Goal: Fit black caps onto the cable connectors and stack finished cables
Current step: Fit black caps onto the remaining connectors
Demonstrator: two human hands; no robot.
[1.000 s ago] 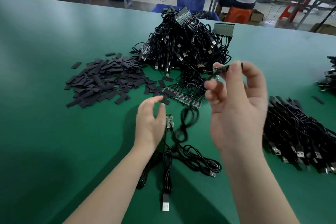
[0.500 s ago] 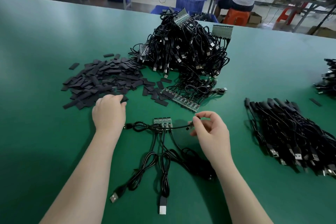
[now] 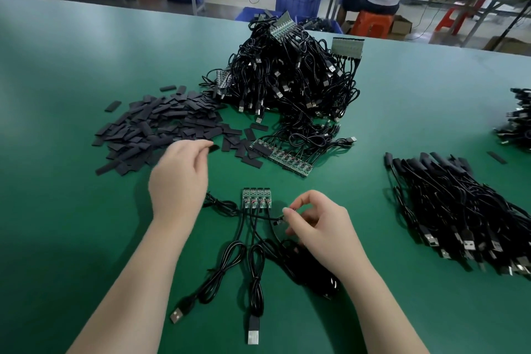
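Pinching flat black rectangular cap (image 3: 214, 148) with left hand (image 3: 178, 178) fingers.
Right hand (image 3: 317, 224) fingers clamp thin black cable's connector end (image 3: 283, 217), just right of green four-board strip (image 3: 256, 198).

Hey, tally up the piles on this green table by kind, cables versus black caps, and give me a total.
Cable piles: 3 (tangled heap, stack at right, pile at far right edge)
Cap piles: 1
Total: 4
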